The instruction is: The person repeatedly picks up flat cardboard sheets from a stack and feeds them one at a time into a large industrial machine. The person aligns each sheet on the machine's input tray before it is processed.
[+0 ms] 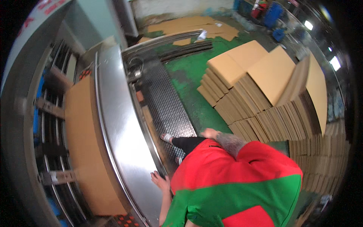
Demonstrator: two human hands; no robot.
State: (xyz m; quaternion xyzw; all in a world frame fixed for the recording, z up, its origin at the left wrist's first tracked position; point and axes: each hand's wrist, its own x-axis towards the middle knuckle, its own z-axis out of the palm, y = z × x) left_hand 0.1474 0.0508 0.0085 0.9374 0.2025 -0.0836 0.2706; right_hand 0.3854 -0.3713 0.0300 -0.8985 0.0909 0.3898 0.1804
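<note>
My left hand (160, 181) rests on the near edge of a long steel tabletop (121, 132), its fingers spread and nothing in them. Out to the right, my right hand (210, 133) hangs in the air over the floor beside a treadplate step. Its fingers look loosely curled, and no object shows in them. Past the steel top, at the left, a large brown cardboard sheet (89, 147) lies on the machine's feed side. To the right of my right hand stand tall stacks of folded cardboard (249, 102), apart from the hand.
A dark treadplate step (164, 94) runs along the machine over a green floor (189, 75). More cardboard bundles (321, 155) stand at the right. Flat cardboard sheets (189, 24) cover the floor at the back. A blue drum (273, 15) stands far right.
</note>
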